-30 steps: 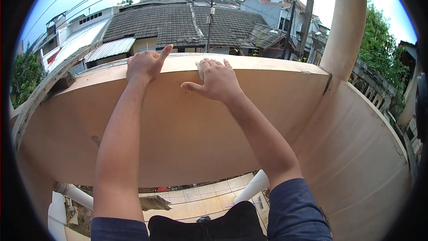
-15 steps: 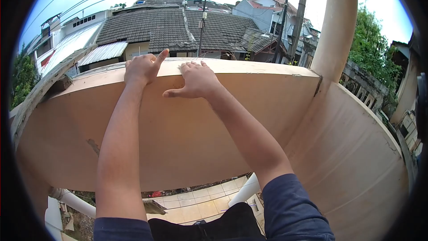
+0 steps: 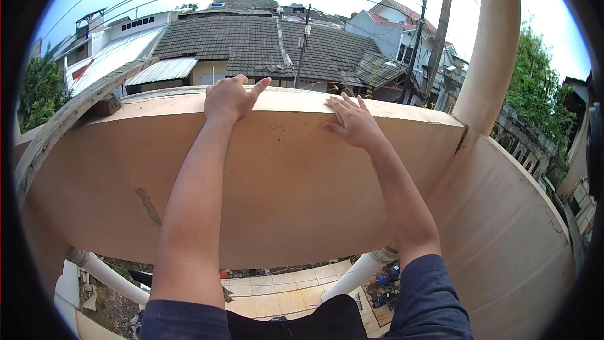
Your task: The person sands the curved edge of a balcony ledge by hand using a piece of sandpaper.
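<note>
A peach-painted wall [image 3: 302, 182] with a flat top ledge [image 3: 289, 100] spans the head view in front of me. My left hand [image 3: 228, 99] grips the ledge from above. Its fingers curl over, mostly hidden behind the knuckles, and the thumb sticks out to the right. Farther right, my right hand [image 3: 357, 121] rests on the ledge's near edge, its fingers spread across the top and its thumb against the front face. I see nothing held in the right hand. Small dark specks mark the wall between the two hands.
A weathered wooden beam [image 3: 69, 113] slants across the left end. At right stands a round column [image 3: 491, 50], joined by a side wall [image 3: 497, 233]. Below lies a tiled floor [image 3: 283, 289] far down, beside white pipes [image 3: 358, 274]. Roofs and overhead wires lie beyond.
My right hand has slid right along the ledge, away from the left hand, which still grips the ledge. The view has shifted slightly.
</note>
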Action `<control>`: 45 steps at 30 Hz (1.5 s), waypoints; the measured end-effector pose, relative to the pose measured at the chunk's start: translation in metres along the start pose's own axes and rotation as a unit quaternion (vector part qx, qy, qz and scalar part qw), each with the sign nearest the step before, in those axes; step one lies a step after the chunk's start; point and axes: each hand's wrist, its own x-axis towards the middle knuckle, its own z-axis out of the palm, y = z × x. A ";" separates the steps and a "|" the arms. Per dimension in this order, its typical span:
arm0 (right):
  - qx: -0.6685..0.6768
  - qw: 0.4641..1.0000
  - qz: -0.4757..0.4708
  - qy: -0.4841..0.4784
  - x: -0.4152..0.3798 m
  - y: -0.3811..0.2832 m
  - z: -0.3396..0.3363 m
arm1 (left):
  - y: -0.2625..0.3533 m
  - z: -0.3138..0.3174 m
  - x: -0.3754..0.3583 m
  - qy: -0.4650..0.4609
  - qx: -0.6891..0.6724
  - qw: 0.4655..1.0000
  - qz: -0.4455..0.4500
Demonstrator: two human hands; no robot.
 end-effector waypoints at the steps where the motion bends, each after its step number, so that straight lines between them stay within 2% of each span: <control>1: 0.003 1.000 0.004 -0.002 0.004 -0.014 -0.001 | 0.003 0.000 -0.002 -0.004 -0.004 1.000 -0.001; 3: 0.080 0.997 -0.018 -0.006 0.013 -0.044 -0.004 | 0.002 0.001 -0.001 -0.008 -0.005 1.000 0.000; 7: 0.042 0.998 -0.045 0.002 0.034 -0.102 -0.011 | -0.003 0.003 0.003 0.003 -0.012 1.000 0.002; 9: 0.042 0.996 -0.074 0.013 0.042 -0.099 -0.010 | -0.005 0.006 0.006 0.035 -0.013 0.999 0.002; 11: 0.161 0.983 -0.079 -0.043 0.052 -0.081 -0.007 | -0.003 -0.003 -0.002 -0.007 -0.025 1.000 -0.011; 12: 0.245 0.963 -0.110 -0.022 0.059 -0.066 0.005 | -0.003 -0.005 -0.003 -0.005 -0.022 1.000 -0.016; 13: 0.247 0.962 -0.114 -0.021 0.063 -0.065 -0.007 | -0.001 -0.007 -0.004 -0.009 -0.032 0.999 -0.016; 15: 0.361 0.915 0.004 -0.178 0.068 -0.064 -0.026 | -0.002 -0.005 -0.003 -0.016 -0.041 0.999 -0.016; 16: 0.360 0.919 0.027 -0.156 0.067 -0.064 -0.028 | -0.002 -0.001 -0.001 0.004 -0.036 0.999 -0.019; 17: 0.370 0.908 0.057 -0.191 0.071 -0.061 -0.035 | -0.003 0.002 0.000 0.024 -0.032 0.999 -0.021; 19: 0.409 0.880 0.195 -0.140 0.053 -0.073 -0.063 | -0.001 0.003 0.000 0.026 -0.027 0.999 -0.022; 23: 0.443 0.863 0.202 -0.133 0.053 -0.058 -0.063 | -0.001 0.001 -0.002 0.030 -0.016 0.999 -0.021; 26: 0.493 0.842 0.164 -0.148 0.057 -0.053 -0.053 | 0.000 0.001 -0.002 0.015 -0.027 0.999 -0.029; 28: 0.516 0.819 0.232 -0.096 0.059 -0.055 -0.049 | -0.002 0.001 -0.001 0.009 -0.032 0.999 -0.023; 29: 0.515 0.818 0.235 -0.099 0.064 -0.054 -0.038 | -0.002 0.000 -0.002 0.007 -0.037 0.999 -0.016; 31: 0.744 0.636 0.198 0.052 0.071 -0.063 -0.027 | 0.000 -0.001 -0.003 0.006 -0.034 0.999 -0.018; 32: 0.754 0.617 0.219 0.057 0.072 -0.058 -0.028 | 0.001 -0.002 -0.004 0.002 -0.035 0.999 -0.021; 33: 0.755 0.616 0.217 0.056 0.075 -0.058 -0.025 | 0.002 -0.004 -0.005 -0.001 -0.036 0.999 -0.025; 35: 0.734 0.633 0.208 0.134 0.083 -0.059 -0.018 | 0.000 -0.004 -0.004 -0.002 -0.037 0.999 -0.020; 36: 0.708 0.680 0.112 0.153 0.091 -0.058 -0.014 | 0.000 -0.004 -0.004 -0.004 -0.039 0.999 -0.014; 37: 0.712 0.675 0.114 0.156 0.093 -0.058 -0.009 | 0.001 -0.004 -0.005 -0.004 -0.033 0.999 -0.011; 39: 0.609 0.755 0.031 0.241 0.104 -0.065 -0.006 | 0.000 -0.003 -0.007 0.037 -0.062 0.997 0.019; 40: 0.599 0.776 0.036 0.194 0.112 -0.060 -0.007 | -0.001 -0.003 -0.007 0.042 -0.058 0.997 0.020; 41: 0.600 0.775 0.030 0.195 0.114 -0.063 -0.005 | -0.001 -0.002 -0.008 0.060 -0.076 0.995 0.036; 43: 0.458 0.859 0.000 0.228 0.112 -0.067 0.002 | -0.004 0.004 -0.008 0.086 -0.095 0.990 0.051; 45: 0.441 0.872 -0.006 0.213 0.112 -0.071 0.008 | -0.009 0.010 -0.007 0.179 -0.077 0.975 0.108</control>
